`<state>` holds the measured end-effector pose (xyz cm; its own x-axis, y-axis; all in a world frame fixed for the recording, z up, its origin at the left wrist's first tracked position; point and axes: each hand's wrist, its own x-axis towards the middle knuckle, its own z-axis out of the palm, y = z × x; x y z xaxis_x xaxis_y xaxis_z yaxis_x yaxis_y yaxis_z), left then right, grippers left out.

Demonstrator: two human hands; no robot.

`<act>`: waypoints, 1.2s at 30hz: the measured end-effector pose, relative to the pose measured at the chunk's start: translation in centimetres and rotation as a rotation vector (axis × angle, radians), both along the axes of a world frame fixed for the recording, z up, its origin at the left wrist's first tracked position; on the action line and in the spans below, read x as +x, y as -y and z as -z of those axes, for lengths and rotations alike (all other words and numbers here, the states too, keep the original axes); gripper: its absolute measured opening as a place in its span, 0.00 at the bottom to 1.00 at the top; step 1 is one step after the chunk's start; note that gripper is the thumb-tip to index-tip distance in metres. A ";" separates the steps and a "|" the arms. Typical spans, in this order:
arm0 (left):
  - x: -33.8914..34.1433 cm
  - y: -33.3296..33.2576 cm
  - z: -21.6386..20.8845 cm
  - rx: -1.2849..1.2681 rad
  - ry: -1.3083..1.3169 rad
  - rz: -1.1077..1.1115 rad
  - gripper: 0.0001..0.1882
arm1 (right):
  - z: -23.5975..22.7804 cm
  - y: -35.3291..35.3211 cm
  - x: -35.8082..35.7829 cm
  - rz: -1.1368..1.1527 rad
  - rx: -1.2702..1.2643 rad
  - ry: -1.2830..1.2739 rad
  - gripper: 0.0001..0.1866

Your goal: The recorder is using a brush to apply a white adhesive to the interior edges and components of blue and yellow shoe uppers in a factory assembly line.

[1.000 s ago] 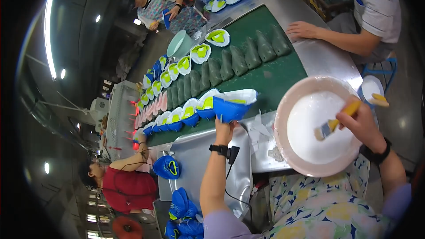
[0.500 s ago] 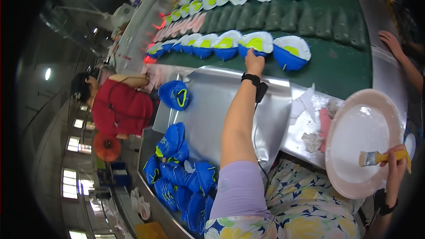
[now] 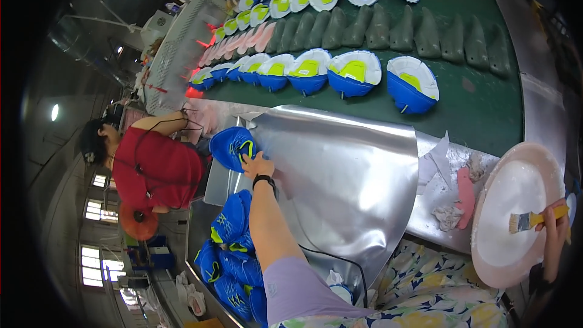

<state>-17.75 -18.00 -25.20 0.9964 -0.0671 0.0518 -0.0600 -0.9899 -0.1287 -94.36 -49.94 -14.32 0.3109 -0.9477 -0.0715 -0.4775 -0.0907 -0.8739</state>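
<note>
My left hand [image 3: 259, 165] reaches to a blue shoe upper [image 3: 228, 147] on the left end of the metal sheet. Its fingers are curled at the upper's lime-edged opening, with the fingertips partly hidden. My right hand [image 3: 554, 222] grips a flat paintbrush [image 3: 527, 222] by its yellow handle. The brush's bristles are over a pale pink basin [image 3: 489, 271] holding white liquid. More blue uppers [image 3: 237, 267] lie heaped left of my left forearm.
On the green conveyor belt [image 3: 467, 94] stand rows of blue uppers with white-and-lime insides [image 3: 354, 73], dark green shoe lasts [image 3: 378, 29] and pink pieces [image 3: 258, 39]. A person in red [image 3: 159, 167] works at the left. Paper scraps [image 3: 438, 157] lie by the basin.
My left hand has left the near row of uppers on the belt and moved left to the lone blue upper. The view has shifted slightly. Another person's hand at the right is gone from view.
</note>
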 end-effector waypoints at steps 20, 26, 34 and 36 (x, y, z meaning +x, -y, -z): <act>-22.7 7.5 -7.7 -0.428 -0.408 1.053 0.25 | -2.5 -2.4 2.0 -0.014 0.125 0.210 0.07; -26.1 9.7 -6.0 -0.476 -0.898 0.977 0.31 | -3.1 -3.6 0.0 0.014 0.160 0.342 0.07; -25.0 11.7 -5.6 -1.105 -0.604 1.073 0.24 | -3.3 -2.1 0.0 -0.096 0.237 0.486 0.09; -26.6 13.6 -7.0 -1.103 -0.645 1.122 0.24 | -3.6 -1.5 -0.4 -0.143 0.246 0.479 0.10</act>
